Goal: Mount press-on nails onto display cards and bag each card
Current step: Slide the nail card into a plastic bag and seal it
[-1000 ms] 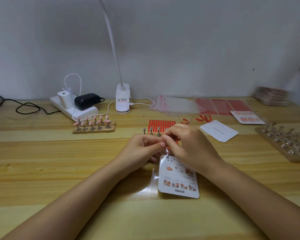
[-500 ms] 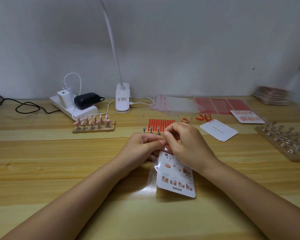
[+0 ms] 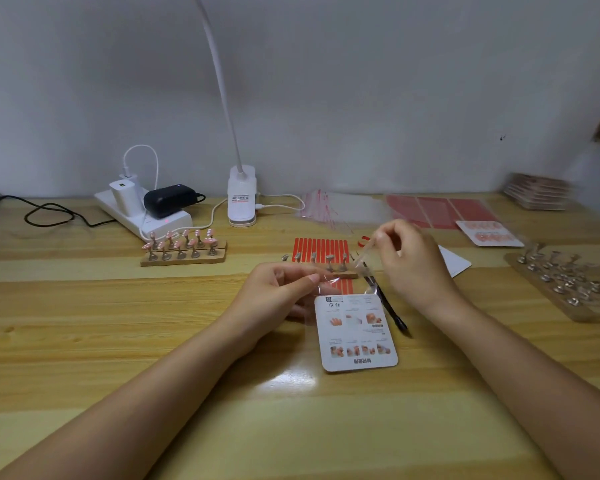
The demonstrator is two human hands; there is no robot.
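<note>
The hands have come apart. A second ago both were bunched together over the top of the card [image 3: 355,332], fingertips meeting; now the right hand [image 3: 407,263] has lifted up and away toward the far right, pinching a thin pale strip [image 3: 364,252] that slants down from its fingertips toward the bag's mouth. The left hand [image 3: 281,292] has stayed low, its thumb and fingers pinching the clear flap of the bag [image 3: 329,289] just above the card's top edge.

The card lies flat on the table [image 3: 84,323] inside the bag, printed back up. It sits a little to the right of where it lay before and squarer to the table edge.

With the right hand out of the way, things it hid now show: a black tool [image 3: 390,311] lying just beside the card's right edge, and a small wooden stand [image 3: 333,266] with bare pegs, in front of a sheet of red strips [image 3: 321,249].

Nothing else has shifted. The rack of pink nails [image 3: 182,245] stands left of centre, near the power strip [image 3: 142,216] and the lamp base [image 3: 242,197]. A pile of clear bags [image 3: 340,207] and red sheets [image 3: 440,209] lies at the back, a filled card [image 3: 489,233] beside them, and a tray of metal holders [image 3: 565,282] sits at the far right.
</note>
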